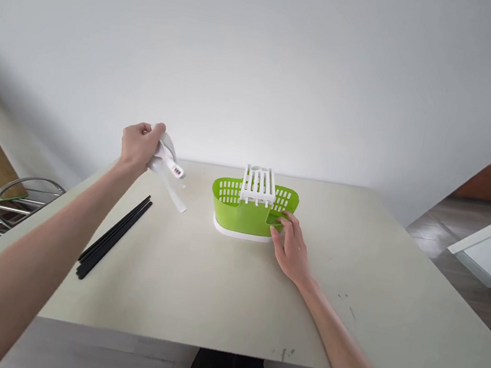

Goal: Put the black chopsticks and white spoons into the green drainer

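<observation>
While the left arm stretches from the near left corner toward the far side, the left hand [139, 146] is raised over the left part of a pale, smooth-topped table [209, 291], its wrist bent and its back turned toward the viewer. Its fingers are curled and clamped on white plastic spoon-like utensils [165, 159], whose handles slant down to the right; a small dark-printed label [177, 170] shows on one.

The right forearm comes diagonally from the near right edge, low over the table. The right hand [294, 254] is at the right end of an oval, bright green plastic basket [242, 218] with pierced walls, far of the table's middle. Its fingers are slightly bent, with the thumb apart from them, and the tips touch the basket; whether they grip it, I cannot tell.

A white slatted plastic rack [257, 195] sits across the basket's top, and a white base [237, 233] lies under it. Slim black chopsticks [114, 238] lie bundled on the left, near of the left hand.
</observation>
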